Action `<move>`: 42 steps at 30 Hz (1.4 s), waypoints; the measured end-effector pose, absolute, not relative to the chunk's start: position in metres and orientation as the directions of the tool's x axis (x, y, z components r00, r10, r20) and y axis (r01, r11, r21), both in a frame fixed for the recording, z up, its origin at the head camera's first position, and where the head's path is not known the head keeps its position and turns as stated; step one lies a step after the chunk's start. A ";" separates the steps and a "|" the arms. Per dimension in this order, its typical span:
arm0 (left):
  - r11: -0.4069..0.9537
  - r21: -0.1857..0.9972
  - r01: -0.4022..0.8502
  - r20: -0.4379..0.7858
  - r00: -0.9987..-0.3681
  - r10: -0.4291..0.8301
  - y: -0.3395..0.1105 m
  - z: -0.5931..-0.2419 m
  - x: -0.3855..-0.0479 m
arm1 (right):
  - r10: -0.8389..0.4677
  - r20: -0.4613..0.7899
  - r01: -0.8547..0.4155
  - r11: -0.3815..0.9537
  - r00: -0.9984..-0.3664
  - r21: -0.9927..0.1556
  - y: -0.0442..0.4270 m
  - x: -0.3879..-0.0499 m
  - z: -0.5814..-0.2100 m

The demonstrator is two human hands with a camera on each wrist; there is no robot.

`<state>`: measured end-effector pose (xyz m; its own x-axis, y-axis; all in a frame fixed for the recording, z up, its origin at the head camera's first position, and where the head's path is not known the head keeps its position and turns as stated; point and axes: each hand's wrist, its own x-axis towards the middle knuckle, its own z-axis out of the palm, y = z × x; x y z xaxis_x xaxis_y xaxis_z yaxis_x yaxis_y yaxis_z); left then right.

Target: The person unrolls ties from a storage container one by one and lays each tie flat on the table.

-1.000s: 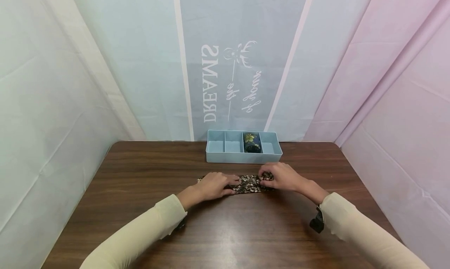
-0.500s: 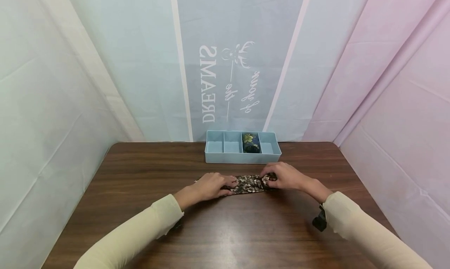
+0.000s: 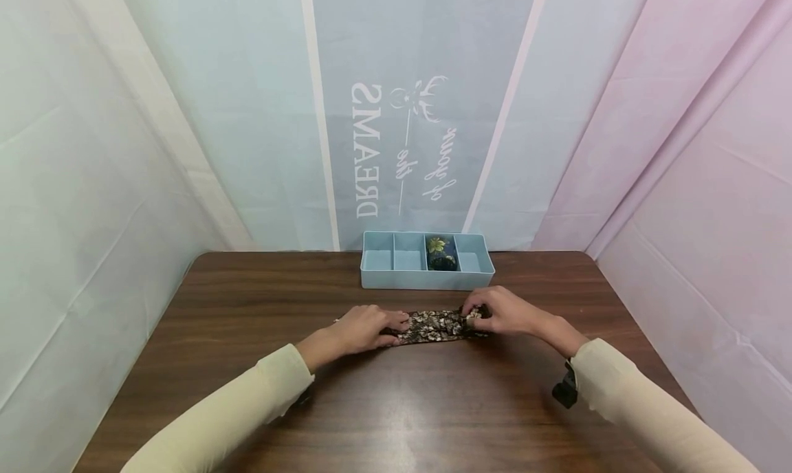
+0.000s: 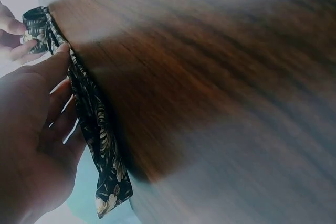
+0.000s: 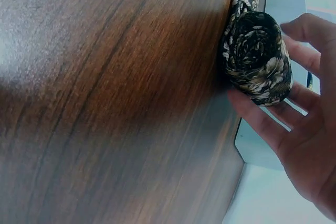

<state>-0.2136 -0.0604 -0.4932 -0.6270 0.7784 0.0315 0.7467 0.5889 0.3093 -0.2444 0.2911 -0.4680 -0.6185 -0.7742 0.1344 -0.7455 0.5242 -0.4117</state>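
Note:
A dark floral necktie (image 3: pixel 433 325), black with pale flowers, lies across the table in the head view. Its right part is wound into a roll (image 5: pixel 257 51), seen end-on in the right wrist view. Around that roll my right hand (image 3: pixel 507 312) curls its thumb and fingers. My left hand (image 3: pixel 361 330) rests over the flat part, its fingers fairly straight, with thumb and fingertips along the strip's two edges. Past that hand, the tie's pointed end (image 4: pixel 113 198) shows in the left wrist view. The palm hides part of the strip in the head view.
Behind the hands stands a light blue box (image 3: pixel 427 280) with several compartments. A rolled navy floral tie (image 3: pixel 442 254) sits in its third compartment from the left. The brown wooden table (image 3: pixel 260 294) meets hanging cloth (image 3: pixel 278 115) at the back and sides.
My left hand has slid left along the tie, so more of the flat strip shows between the hands. The right hand has shifted slightly right with the roll.

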 end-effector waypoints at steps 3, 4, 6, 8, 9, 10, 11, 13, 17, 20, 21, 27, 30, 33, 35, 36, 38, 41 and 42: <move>0.591 0.311 0.744 0.025 -0.628 0.778 -0.063 -0.493 -0.214 | -0.759 0.162 -0.745 0.534 -0.631 -0.398 0.291 -0.244 -0.470; 0.590 0.310 0.745 0.027 -0.627 0.778 -0.064 -0.493 -0.214 | -0.753 0.165 -0.743 0.543 -0.637 -0.391 0.290 -0.244 -0.470; 0.587 0.312 0.747 0.031 -0.625 0.780 -0.066 -0.493 -0.215 | -0.738 0.162 -0.733 0.567 -0.655 -0.377 0.290 -0.243 -0.471; 0.583 0.321 0.746 0.035 -0.625 0.780 -0.068 -0.493 -0.215 | -0.722 0.152 -0.718 0.595 -0.675 -0.361 0.289 -0.243 -0.470; 0.579 0.327 0.746 0.039 -0.623 0.781 -0.069 -0.493 -0.215 | -0.713 0.142 -0.708 0.610 -0.686 -0.357 0.289 -0.243 -0.470; 0.577 0.331 0.746 0.043 -0.623 0.781 -0.070 -0.493 -0.214 | -0.707 0.133 -0.699 0.621 -0.695 -0.355 0.289 -0.242 -0.470; 0.578 0.338 0.743 0.040 -0.625 0.780 -0.072 -0.493 -0.214 | -0.700 0.125 -0.691 0.630 -0.703 -0.354 0.289 -0.242 -0.469; 0.578 0.345 0.739 0.039 -0.627 0.778 -0.075 -0.494 -0.213 | -0.692 0.113 -0.680 0.642 -0.713 -0.353 0.289 -0.242 -0.469; 0.584 0.353 0.731 0.033 -0.633 0.773 -0.080 -0.496 -0.212 | -0.691 0.112 -0.674 0.637 -0.714 -0.373 0.291 -0.241 -0.469; 0.582 0.361 0.729 0.035 -0.635 0.772 -0.083 -0.495 -0.211 | -0.705 0.122 -0.689 0.616 -0.698 -0.383 0.293 -0.241 -0.470; 0.583 0.364 0.726 0.034 -0.636 0.771 -0.084 -0.494 -0.211 | -0.711 0.124 -0.694 0.610 -0.693 -0.384 0.294 -0.241 -0.470; 0.587 0.379 0.715 0.030 -0.644 0.765 -0.089 -0.491 -0.211 | -0.731 0.102 -0.703 0.594 -0.674 -0.390 0.298 -0.243 -0.468; 0.582 0.381 0.719 0.035 -0.640 0.768 -0.092 -0.491 -0.211 | -0.730 0.087 -0.694 0.597 -0.678 -0.403 0.298 -0.243 -0.467; 0.575 0.379 0.725 0.042 -0.634 0.772 -0.096 -0.492 -0.211 | -0.729 0.097 -0.690 0.585 -0.678 -0.427 0.300 -0.242 -0.466; 0.570 0.378 0.729 0.045 -0.630 0.775 -0.099 -0.493 -0.212 | -0.725 0.111 -0.688 0.578 -0.680 -0.440 0.303 -0.241 -0.465; 0.568 0.380 0.730 0.046 -0.628 0.777 -0.100 -0.493 -0.212 | -0.723 0.116 -0.687 0.574 -0.681 -0.446 0.304 -0.240 -0.464; 0.566 0.380 0.732 0.047 -0.626 0.778 -0.102 -0.494 -0.213 | -0.712 0.119 -0.673 0.577 -0.692 -0.463 0.307 -0.239 -0.464; 0.566 0.382 0.730 0.046 -0.627 0.777 -0.104 -0.494 -0.213 | -0.691 0.114 -0.648 0.590 -0.714 -0.482 0.310 -0.238 -0.463; 0.568 0.382 0.729 0.046 -0.628 0.777 -0.105 -0.493 -0.213 | -0.686 0.113 -0.644 0.595 -0.719 -0.481 0.310 -0.238 -0.464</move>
<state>-0.2133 -0.1049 -0.4933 -0.6284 0.7765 0.0463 0.7294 0.5675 0.3819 -0.2384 0.3104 -0.4638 -0.7190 -0.6858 0.1131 -0.6436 0.5954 -0.4809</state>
